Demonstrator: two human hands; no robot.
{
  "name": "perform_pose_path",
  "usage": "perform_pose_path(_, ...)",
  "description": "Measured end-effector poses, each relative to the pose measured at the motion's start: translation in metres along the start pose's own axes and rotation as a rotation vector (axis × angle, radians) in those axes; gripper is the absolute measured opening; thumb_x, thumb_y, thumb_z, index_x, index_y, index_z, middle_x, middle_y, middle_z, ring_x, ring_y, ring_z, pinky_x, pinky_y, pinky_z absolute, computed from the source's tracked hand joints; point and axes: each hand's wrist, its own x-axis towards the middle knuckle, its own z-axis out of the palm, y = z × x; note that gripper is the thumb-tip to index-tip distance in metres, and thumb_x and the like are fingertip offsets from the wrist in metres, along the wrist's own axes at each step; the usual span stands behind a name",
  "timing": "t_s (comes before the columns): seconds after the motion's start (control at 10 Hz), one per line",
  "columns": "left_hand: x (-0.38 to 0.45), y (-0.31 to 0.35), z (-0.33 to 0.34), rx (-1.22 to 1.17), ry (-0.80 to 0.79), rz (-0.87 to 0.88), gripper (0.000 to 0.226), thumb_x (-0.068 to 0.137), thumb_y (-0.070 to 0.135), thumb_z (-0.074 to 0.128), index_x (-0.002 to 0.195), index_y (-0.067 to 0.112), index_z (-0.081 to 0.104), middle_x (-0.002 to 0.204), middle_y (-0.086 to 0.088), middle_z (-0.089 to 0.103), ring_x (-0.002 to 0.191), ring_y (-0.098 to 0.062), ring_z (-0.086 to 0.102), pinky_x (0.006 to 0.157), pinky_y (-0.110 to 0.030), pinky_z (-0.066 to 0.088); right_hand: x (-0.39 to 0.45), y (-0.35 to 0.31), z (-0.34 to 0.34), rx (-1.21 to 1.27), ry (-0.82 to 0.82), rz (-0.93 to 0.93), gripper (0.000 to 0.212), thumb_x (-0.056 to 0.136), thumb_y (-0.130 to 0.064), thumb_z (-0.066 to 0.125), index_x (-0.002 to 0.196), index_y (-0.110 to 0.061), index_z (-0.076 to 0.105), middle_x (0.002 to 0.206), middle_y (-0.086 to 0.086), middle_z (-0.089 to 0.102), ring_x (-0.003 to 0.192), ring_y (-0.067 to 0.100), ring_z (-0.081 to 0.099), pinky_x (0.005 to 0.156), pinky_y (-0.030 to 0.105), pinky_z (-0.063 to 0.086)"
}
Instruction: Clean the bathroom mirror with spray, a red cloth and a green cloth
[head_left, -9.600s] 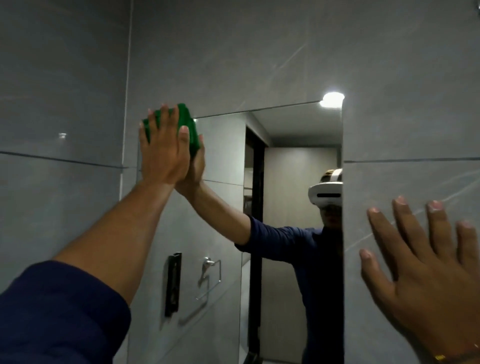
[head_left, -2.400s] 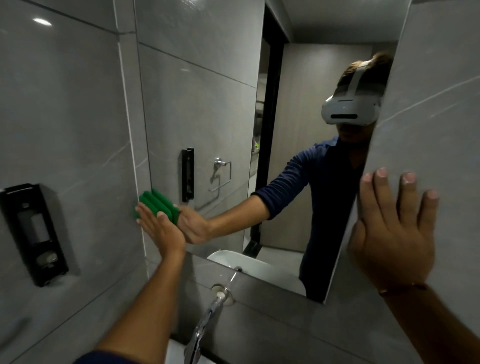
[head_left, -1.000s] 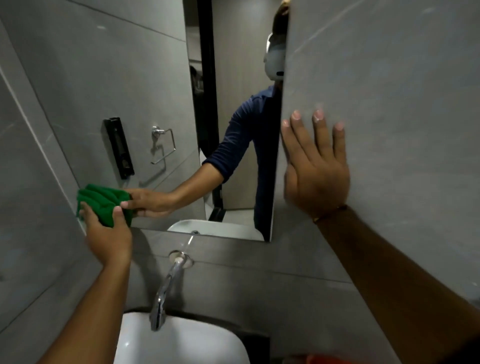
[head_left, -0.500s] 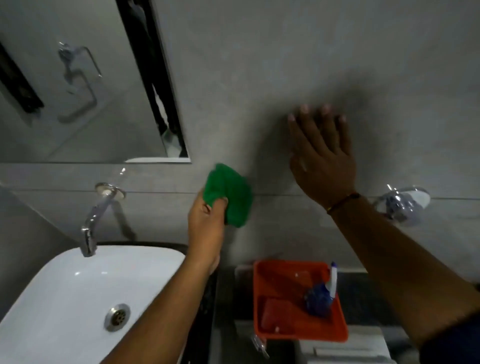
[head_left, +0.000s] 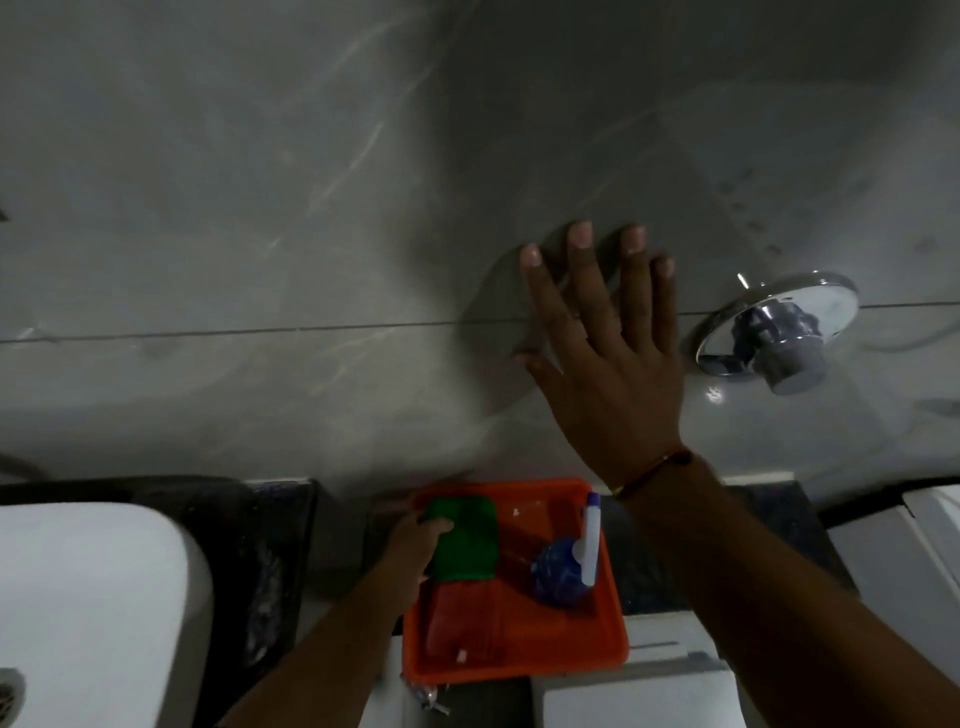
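Observation:
My left hand (head_left: 413, 545) grips the green cloth (head_left: 465, 538) at its left edge, down inside the orange tray (head_left: 524, 662). The red cloth (head_left: 460, 621) lies folded in the tray just in front of the green one. A blue spray bottle (head_left: 563, 569) with a white nozzle stands at the tray's right side. My right hand (head_left: 605, 358) presses flat on the grey wall tiles above the tray, fingers spread. The mirror is out of view.
A chrome wall valve (head_left: 779, 338) sticks out just right of my right hand. The white basin (head_left: 88, 613) sits at the lower left on a dark counter (head_left: 260, 551). A white ledge (head_left: 639, 696) lies under the tray's front.
My view dropped from the mirror to the counter. My left hand carried the green cloth off the mirror and down into the orange tray. My right hand stayed flat on the wall.

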Motion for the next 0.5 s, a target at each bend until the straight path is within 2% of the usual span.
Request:
perform_pose_path(0.1,0.021,-0.007,0.007,0.090,-0.004,0.013,0.051,0.098,0.018,0.070,0.146,0.010,0.055,0.143,-0.021,0.061,0.125,-0.040,0.062,0.109,-0.053,0.052,-0.003,-0.001,0.004,0.014,-0.005,0.009,0.094,0.097,-0.046,0.079,0.171,-0.027,0.024,0.174,0.009,0.021,0.162,0.045,0.015,0.134,0.062,0.015)
perform_pose_path(0.2,0.029,-0.010,0.019,0.334,0.079,0.149,0.060,0.100,0.016,0.067,0.154,0.004,0.044,0.153,-0.024,0.052,0.135,-0.040,0.056,0.110,-0.042,0.050,-0.005,-0.004,0.005,0.020,-0.020,0.019,0.095,0.098,-0.043,0.077,0.172,-0.029,0.020,0.177,0.006,0.014,0.167,0.030,-0.008,0.137,0.058,0.004)
perform_pose_path(0.3,0.017,-0.004,0.021,0.415,0.105,0.243,0.063,0.099,0.012,0.067,0.156,0.003,0.040,0.156,-0.022,0.048,0.140,-0.039,0.051,0.113,-0.041,0.046,0.002,-0.002,0.004,0.041,-0.027,0.016,0.094,0.100,-0.041,0.075,0.173,-0.030,0.017,0.183,0.000,0.000,0.166,0.027,-0.024,0.138,0.056,-0.003)
perform_pose_path(0.4,-0.025,0.000,0.007,0.504,0.147,0.465,0.065,0.099,0.008,0.061,0.160,0.009,0.038,0.164,-0.013,0.043,0.151,-0.030,0.042,0.122,-0.034,0.034,0.000,-0.007,0.003,0.061,-0.010,0.009,0.091,0.102,-0.037,0.072,0.174,-0.028,0.016,0.179,-0.006,-0.007,0.167,0.027,-0.028,0.138,0.057,0.001)
perform_pose_path(0.5,-0.059,0.003,-0.011,0.527,0.173,0.692,0.061,0.096,0.008,0.059,0.154,0.024,0.047,0.161,-0.002,0.049,0.149,-0.021,0.045,0.123,-0.029,0.033,-0.003,-0.009,-0.004,0.083,0.021,0.026,0.089,0.103,-0.031,0.074,0.173,-0.029,0.020,0.180,-0.001,0.007,0.170,0.031,-0.018,0.136,0.061,0.013)
